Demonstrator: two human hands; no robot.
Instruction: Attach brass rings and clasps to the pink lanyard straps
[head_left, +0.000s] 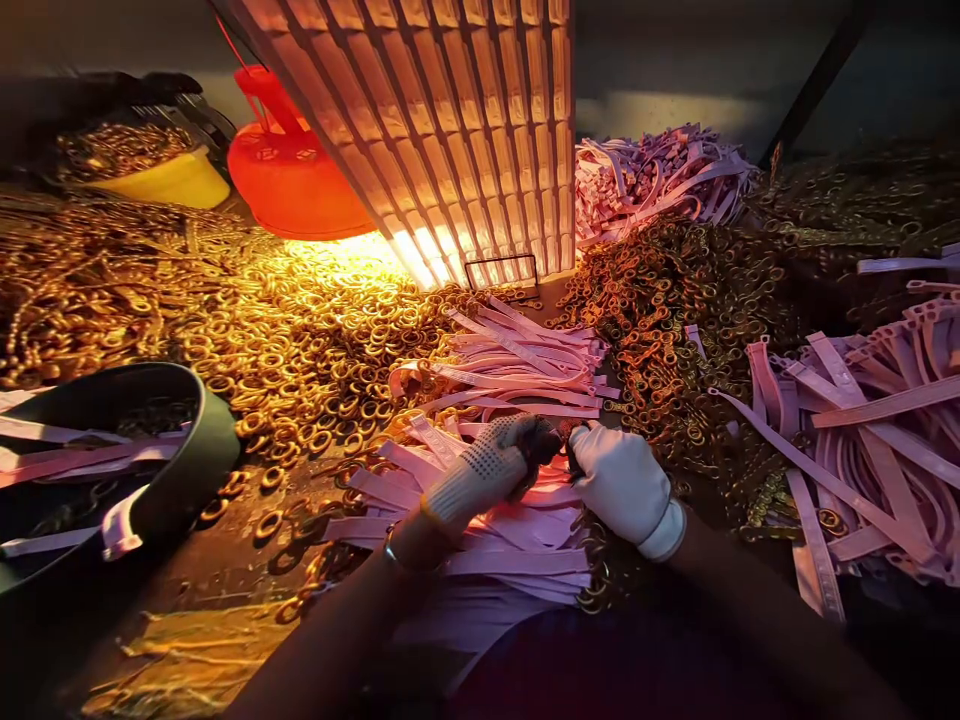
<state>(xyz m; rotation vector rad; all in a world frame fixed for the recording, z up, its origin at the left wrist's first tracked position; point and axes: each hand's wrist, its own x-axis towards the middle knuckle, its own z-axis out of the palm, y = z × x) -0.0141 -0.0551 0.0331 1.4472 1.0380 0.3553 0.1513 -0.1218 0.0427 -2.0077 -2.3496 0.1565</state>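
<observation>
My left hand [491, 465], in a dotted knit glove with dark fingertips, is closed, its fingers pinched above a pile of pink straps [517, 570]. Close beside it, my right hand [622, 482] in a white glove is curled into a fist. The fingertips of both hands nearly meet, and whatever lies between them is too small and dark to make out. Just beyond the hands is another bundle of pink straps [517, 360]. Brass-coloured rings [322, 330] are heaped to the left, and metal clasps [660, 310] to the right.
A lit ribbed panel [480, 130] stands behind the straps, beside a red lamp [292, 175]. A dark green tub [217, 430] with straps sits at left, a yellow container [172, 182] behind. More pink straps lie at the right [892, 430] and back [667, 180]. Yellow sheets [202, 655] lie lower left.
</observation>
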